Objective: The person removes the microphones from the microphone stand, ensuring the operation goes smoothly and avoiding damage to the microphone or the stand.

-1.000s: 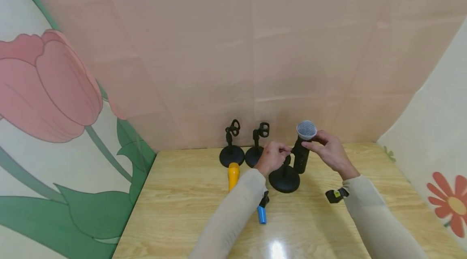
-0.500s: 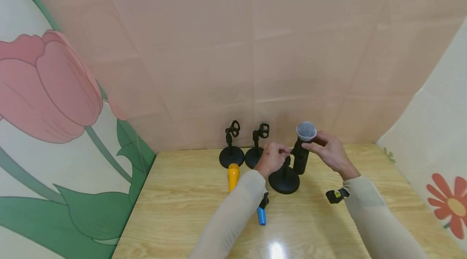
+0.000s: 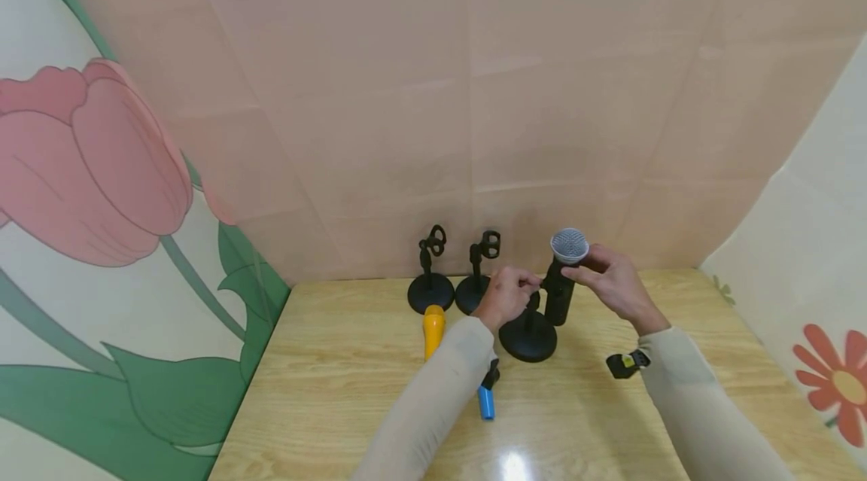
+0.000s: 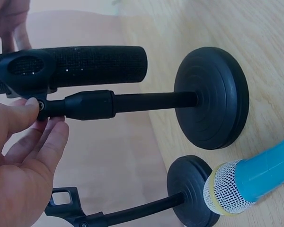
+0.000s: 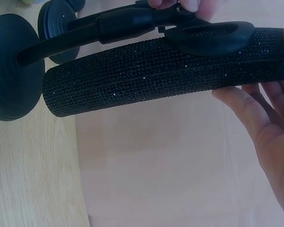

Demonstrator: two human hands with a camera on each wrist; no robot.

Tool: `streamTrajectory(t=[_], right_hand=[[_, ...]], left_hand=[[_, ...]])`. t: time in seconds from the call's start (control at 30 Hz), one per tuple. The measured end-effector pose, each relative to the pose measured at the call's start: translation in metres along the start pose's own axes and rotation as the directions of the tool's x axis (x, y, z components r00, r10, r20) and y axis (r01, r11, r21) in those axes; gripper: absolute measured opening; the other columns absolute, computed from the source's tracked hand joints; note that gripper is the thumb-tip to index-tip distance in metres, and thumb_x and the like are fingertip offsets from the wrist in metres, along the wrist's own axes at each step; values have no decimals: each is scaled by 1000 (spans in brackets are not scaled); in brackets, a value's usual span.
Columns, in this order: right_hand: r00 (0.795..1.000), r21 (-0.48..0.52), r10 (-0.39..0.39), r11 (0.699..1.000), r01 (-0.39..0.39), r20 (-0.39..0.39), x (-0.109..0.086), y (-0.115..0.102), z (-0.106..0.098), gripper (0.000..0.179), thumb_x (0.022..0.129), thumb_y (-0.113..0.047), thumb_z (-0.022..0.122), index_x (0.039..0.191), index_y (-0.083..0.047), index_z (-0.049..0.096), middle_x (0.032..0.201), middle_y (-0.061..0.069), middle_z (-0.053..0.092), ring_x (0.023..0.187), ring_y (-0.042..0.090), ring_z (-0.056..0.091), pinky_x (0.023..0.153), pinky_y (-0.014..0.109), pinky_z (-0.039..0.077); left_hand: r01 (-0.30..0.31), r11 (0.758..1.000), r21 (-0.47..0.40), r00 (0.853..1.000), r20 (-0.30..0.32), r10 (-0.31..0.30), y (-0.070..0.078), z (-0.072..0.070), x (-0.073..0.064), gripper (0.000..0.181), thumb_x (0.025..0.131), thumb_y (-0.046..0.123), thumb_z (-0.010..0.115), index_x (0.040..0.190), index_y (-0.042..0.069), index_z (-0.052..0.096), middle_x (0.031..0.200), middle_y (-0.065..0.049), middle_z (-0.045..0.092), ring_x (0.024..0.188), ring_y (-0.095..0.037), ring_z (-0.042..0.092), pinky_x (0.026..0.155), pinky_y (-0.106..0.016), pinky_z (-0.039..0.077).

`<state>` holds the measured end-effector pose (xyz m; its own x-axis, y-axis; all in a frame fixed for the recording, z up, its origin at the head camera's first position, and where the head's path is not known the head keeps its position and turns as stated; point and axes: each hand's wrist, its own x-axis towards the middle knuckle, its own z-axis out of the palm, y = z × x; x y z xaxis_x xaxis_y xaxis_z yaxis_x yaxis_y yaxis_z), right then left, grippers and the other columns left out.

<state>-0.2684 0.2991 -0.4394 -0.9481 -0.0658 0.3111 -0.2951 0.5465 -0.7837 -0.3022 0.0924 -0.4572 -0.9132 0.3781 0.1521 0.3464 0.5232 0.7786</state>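
A black microphone (image 3: 559,296) with a silver mesh head stands nearly upright in the clip (image 5: 208,39) of a black desk microphone stand (image 3: 527,338). Its body is covered in small sparkling studs, plainest in the right wrist view. My left hand (image 3: 506,296) pinches the joint just under the clip between thumb and fingers, as the left wrist view (image 4: 28,142) shows up close. My right hand (image 3: 615,285) holds the microphone's upper body, just below its head. The stand's round base rests on the table.
Two more black microphone stands, one at far left (image 3: 430,291) and one in the middle (image 3: 470,291), stand with bare clips near the backdrop. A yellow microphone (image 3: 433,324) and a blue microphone (image 3: 486,402) lie on the wooden table (image 3: 325,391), partly behind my left sleeve.
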Motion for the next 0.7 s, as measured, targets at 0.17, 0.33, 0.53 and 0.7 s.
streamTrajectory(t=[0.17,0.33,0.53,0.7], right_hand=[[1000,-5,8,1000,-8,1,0,-1,-1,39,93,-25,73,124,-2,66,123,18,66,115,37,61,80,14,46],[1000,-6,10,1000,-10,-2,1,-2,-3,39,93,-25,74,124,-3,67,122,16,66,109,21,63,79,15,48],[1000,-20,8,1000,-8,-2,2,-4,-5,38,93,-27,74,123,-4,68,120,14,67,99,0,59,78,16,48],[1000,0,3,1000,-3,5,2,-5,-6,39,93,-25,74,124,-4,67,119,14,66,99,1,60,78,16,49]], left_hand=[[24,1000,-12,1000,7,-24,0,0,0,16,95,8,68,99,16,81,97,9,73,90,-2,64,81,-19,52],[37,999,-5,999,14,-37,2,0,-1,16,96,8,67,100,16,81,98,9,73,91,-3,64,82,-20,52],[46,999,-4,999,16,-46,3,0,-1,16,95,8,68,100,16,81,97,9,73,89,-3,64,82,-21,53],[46,999,-9,999,15,-46,4,-1,-1,15,95,8,68,99,16,81,95,10,73,88,-2,64,81,-20,52]])
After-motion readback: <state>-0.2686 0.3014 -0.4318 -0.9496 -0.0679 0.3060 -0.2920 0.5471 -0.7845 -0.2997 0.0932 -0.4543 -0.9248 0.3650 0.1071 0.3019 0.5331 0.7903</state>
